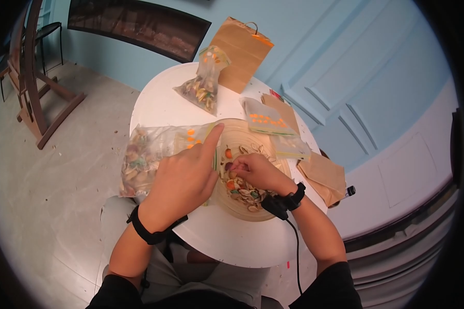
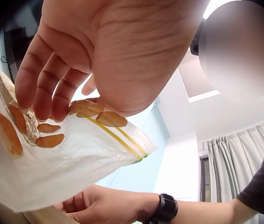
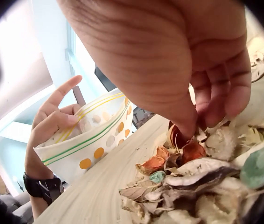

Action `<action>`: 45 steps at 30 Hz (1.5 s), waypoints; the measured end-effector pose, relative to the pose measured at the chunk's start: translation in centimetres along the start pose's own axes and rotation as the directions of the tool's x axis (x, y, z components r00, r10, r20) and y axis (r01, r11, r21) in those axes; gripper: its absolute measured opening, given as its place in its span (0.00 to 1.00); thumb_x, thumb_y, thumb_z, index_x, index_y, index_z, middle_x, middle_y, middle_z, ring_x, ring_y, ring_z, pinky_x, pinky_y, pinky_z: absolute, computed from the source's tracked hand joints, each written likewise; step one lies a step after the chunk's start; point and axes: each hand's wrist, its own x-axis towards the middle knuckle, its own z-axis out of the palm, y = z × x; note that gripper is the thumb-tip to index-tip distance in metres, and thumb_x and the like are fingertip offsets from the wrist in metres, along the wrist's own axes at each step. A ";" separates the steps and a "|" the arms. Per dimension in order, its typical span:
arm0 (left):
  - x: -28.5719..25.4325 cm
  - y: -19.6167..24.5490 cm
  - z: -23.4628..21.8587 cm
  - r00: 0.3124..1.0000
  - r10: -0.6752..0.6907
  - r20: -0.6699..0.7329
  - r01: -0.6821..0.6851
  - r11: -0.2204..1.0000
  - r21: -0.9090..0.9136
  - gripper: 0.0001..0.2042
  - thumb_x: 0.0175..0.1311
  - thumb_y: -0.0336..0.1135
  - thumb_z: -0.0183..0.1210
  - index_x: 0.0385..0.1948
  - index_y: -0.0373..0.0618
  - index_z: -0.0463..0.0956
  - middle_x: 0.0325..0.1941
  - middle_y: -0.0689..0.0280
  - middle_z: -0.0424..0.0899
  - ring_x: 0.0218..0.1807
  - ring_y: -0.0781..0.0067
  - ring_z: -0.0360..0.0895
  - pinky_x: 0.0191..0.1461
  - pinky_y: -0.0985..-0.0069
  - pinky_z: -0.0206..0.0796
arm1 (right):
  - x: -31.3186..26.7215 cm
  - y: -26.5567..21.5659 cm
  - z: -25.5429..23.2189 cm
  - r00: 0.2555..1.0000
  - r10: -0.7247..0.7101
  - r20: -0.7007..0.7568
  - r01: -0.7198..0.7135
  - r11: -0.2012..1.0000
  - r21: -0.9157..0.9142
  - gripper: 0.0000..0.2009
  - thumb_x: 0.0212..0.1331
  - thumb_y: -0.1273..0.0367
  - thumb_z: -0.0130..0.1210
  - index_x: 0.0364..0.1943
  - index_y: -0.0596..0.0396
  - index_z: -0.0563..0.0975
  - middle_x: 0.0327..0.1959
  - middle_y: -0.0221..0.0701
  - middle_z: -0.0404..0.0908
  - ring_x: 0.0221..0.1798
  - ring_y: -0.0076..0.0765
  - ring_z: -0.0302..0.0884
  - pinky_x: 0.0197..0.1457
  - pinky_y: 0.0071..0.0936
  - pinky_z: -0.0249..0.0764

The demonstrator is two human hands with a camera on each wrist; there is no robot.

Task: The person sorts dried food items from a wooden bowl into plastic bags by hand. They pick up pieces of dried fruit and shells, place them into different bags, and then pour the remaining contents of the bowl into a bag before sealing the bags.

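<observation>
My left hand (image 1: 183, 177) holds the mouth of a clear zip bag (image 1: 142, 157) with orange dots, index finger extended. In the right wrist view, the thumb of that left hand (image 3: 48, 123) lies on the bag (image 3: 92, 151) below its yellow seal lines, and the mouth gapes. Dried petals and leaves fill the bag's far left end. Beside it sits a round pale bowl (image 1: 237, 213) of dried pieces (image 1: 250, 195). Inside, my right hand (image 1: 263, 175) pinches a dark red piece (image 3: 175, 135) just above orange, green and beige ones.
Behind the bowl stand a filled zip bag (image 1: 201, 92) and a brown paper bag (image 1: 242, 51) on the round white table (image 1: 237, 252). Another dotted zip bag (image 1: 263, 116) and folded brown paper (image 1: 322, 177) lie on the right. A wooden frame (image 1: 33, 82) stands on the floor.
</observation>
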 end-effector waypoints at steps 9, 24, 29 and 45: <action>0.0 0.1 0.2 0.999 0.006 -0.034 -0.006 1.000 0.001 0.37 0.56 0.26 0.57 0.73 0.41 0.58 0.32 0.56 0.83 0.31 0.53 0.82 0.33 0.59 0.72 | 0.0 -0.7 -0.2 0.990 0.000 -0.144 0.003 1.000 0.018 0.10 0.65 0.70 0.62 0.46 0.58 0.81 0.28 0.28 0.82 0.31 0.22 0.77 0.37 0.24 0.72; -0.1 -0.1 0.1 1.000 -0.018 -0.020 0.018 1.000 -0.001 0.37 0.57 0.25 0.57 0.73 0.42 0.58 0.34 0.55 0.83 0.31 0.52 0.83 0.33 0.59 0.73 | 0.2 -1.8 -0.5 0.979 0.089 -0.182 -0.052 0.979 0.200 0.16 0.66 0.65 0.63 0.53 0.57 0.76 0.29 0.28 0.83 0.32 0.25 0.81 0.34 0.24 0.73; 0.0 0.1 0.4 1.000 -0.018 0.003 0.018 1.000 0.012 0.37 0.57 0.25 0.57 0.73 0.42 0.58 0.35 0.55 0.84 0.33 0.53 0.83 0.34 0.59 0.73 | -1.3 -6.8 -0.8 0.992 0.121 -0.034 -0.078 0.806 0.587 0.19 0.69 0.67 0.60 0.59 0.61 0.73 0.34 0.27 0.83 0.33 0.19 0.80 0.32 0.18 0.72; -0.3 -0.1 -0.5 0.999 -0.010 -0.050 0.010 1.000 0.004 0.37 0.56 0.25 0.57 0.73 0.40 0.57 0.31 0.57 0.82 0.30 0.53 0.82 0.32 0.60 0.72 | 0.8 2.2 -1.0 0.979 -0.049 -0.197 -0.005 0.964 -0.264 0.15 0.61 0.71 0.63 0.50 0.62 0.79 0.34 0.37 0.82 0.39 0.43 0.81 0.46 0.35 0.77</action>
